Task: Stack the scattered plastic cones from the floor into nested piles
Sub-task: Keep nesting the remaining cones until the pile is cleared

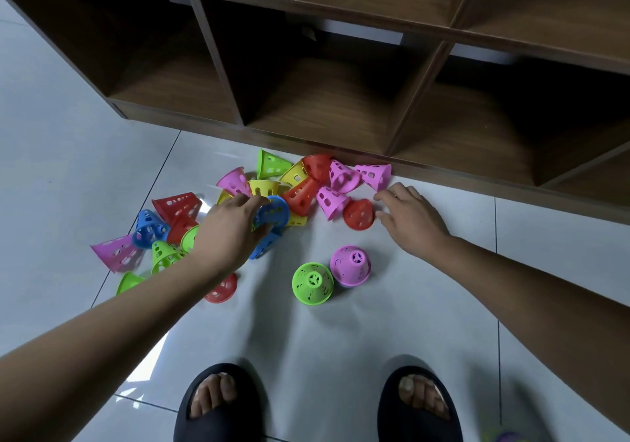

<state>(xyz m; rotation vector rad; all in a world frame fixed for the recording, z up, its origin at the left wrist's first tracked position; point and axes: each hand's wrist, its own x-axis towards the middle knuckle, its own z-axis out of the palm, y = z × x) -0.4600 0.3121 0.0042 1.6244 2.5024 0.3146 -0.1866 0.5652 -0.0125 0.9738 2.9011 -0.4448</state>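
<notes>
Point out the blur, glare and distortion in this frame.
Head view: motion blur smears the pink cone at far left and softens the left hand gripping the blue cone; a bright glare patch sits on the floor tile; wide-angle distortion bows the shelf edges.

Single wide-angle view from a camera worn on the person's head, looking steeply down and slightly forward. Pale tiled floor (341, 332) fills the frame from close above. Black open-toed slippers (218, 431) sit at the bottom edge, scattered perforated plastic cones (301, 196) lie mid-frame, and a dark brown wooden cubby shelf (320, 111) spans the top.
</notes>
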